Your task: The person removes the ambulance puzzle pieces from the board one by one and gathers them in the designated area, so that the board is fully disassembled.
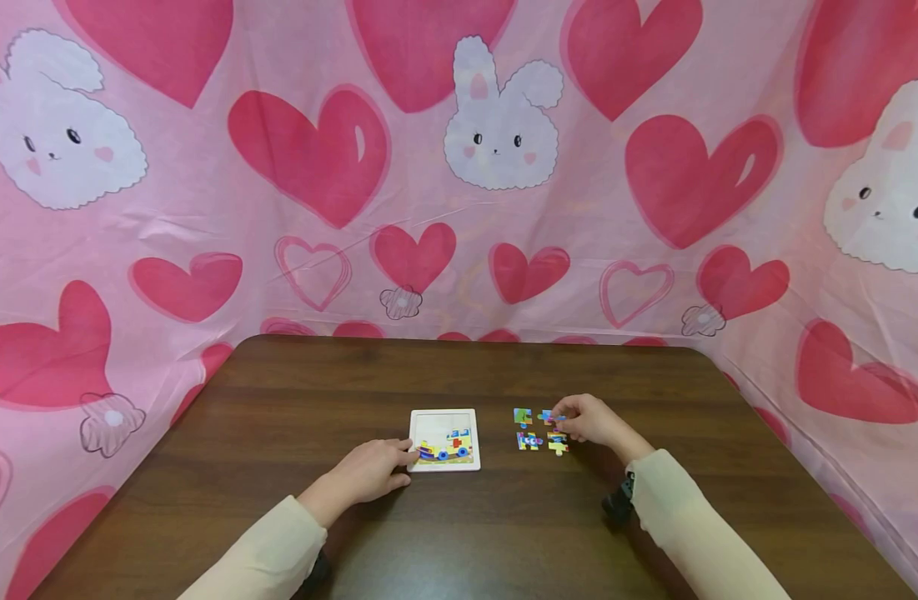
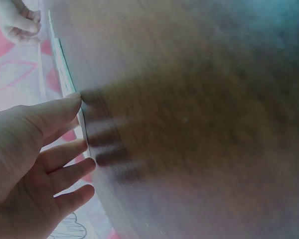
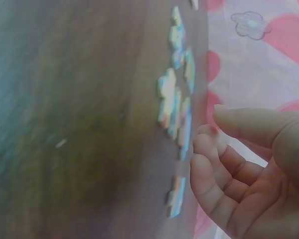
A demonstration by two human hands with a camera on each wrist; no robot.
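A white-framed puzzle tray (image 1: pixel 444 470) lies on the table, its lower part filled with a yellow-and-blue vehicle picture and its upper part bare. My left hand (image 1: pixel 373 469) rests at the tray's left side; in the left wrist view the thumb and fingers (image 2: pixel 72 169) are extended along its edge. To the right of the tray, my right hand (image 1: pixel 589 419) hovers at a group of jigsaw pieces, fingertips over the upper right piece (image 1: pixel 545 415). Its fingers are bent loosely, with no piece visible between thumb and fingers (image 3: pixel 202 172) in the right wrist view.
Other loose pieces lie close together: a green one (image 1: pixel 522 415), a blue-and-purple one (image 1: pixel 529 441) and a yellow one (image 1: pixel 559 449). The brown wooden table (image 1: pixel 459 542) stands against a pink cloth (image 1: pixel 459 200) printed with hearts and rabbits.
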